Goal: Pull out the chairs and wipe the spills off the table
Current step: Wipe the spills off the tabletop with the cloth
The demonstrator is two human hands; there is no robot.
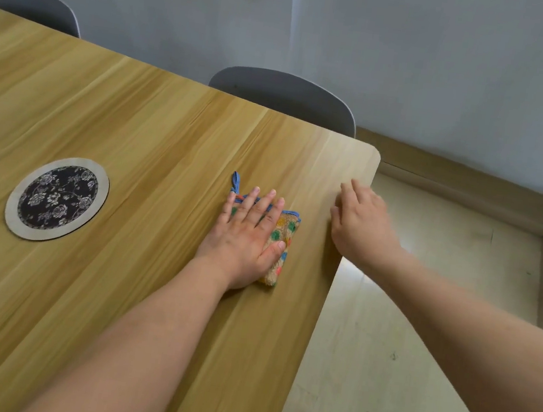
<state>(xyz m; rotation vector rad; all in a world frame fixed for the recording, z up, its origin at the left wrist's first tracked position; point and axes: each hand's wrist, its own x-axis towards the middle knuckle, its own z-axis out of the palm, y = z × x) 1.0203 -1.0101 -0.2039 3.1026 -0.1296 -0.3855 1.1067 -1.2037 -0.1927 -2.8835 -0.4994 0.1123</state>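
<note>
1. Far left on the table (pixel 136 119), a round floral mat (pixel 57 199) sits well apart from the action.
2. Centre: the left hand (pixel 248 237), fingers straight, presses flat on the folded cloth (pixel 284 242) near the right edge.
3. Right hand (pixel 361 223) rests relaxed at the table edge, grasping nothing.
4. Risk: no spill is visible here (glare?), so a patch could get missed; two chairs (pixel 288 95) look tucked in behind.

Place: home dining area
Furniture: long wood-grain bench (pixel 134 139) with grey chairs (pixel 288 95) tucked along the far side
Tableware: round floral placemat (pixel 57 198)
Surroundings: plain pale wall (pixel 453 74), wooden skirting (pixel 465 193), beige floor (pixel 419 329)
</note>
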